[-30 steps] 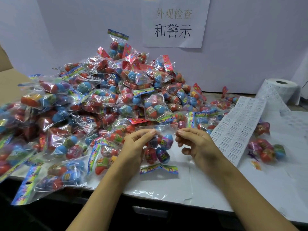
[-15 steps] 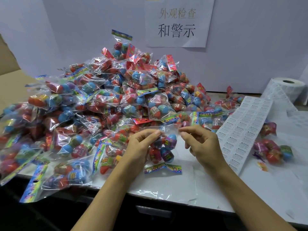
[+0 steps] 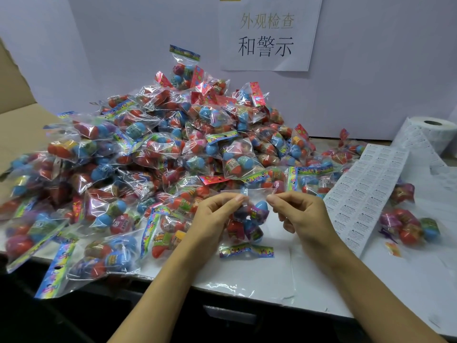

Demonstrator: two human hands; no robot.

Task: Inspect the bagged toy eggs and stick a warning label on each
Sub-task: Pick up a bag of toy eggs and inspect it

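Note:
A clear bag of coloured toy eggs (image 3: pixel 249 222) hangs upside down between my hands, its printed header card low near the table. My left hand (image 3: pixel 217 219) pinches the bag's upper left corner. My right hand (image 3: pixel 300 214) pinches the upper right corner. A big heap of bagged eggs (image 3: pixel 158 154) fills the left and middle of the table. A white strip of warning labels (image 3: pixel 366 191) lies just right of my right hand, running back to its roll (image 3: pixel 430 134).
Two bagged egg sets (image 3: pixel 408 224) lie apart on the right, past the label strip. A paper sign (image 3: pixel 267 33) hangs on the back wall. A cardboard flap (image 3: pixel 17 125) stands at the far left. The white table edge (image 3: pixel 247 290) runs below my wrists.
Both hands have kept their pinch on the bag's top edge and stayed almost in place; the camera has shifted a little, so the scene sits slightly lower and to the right.

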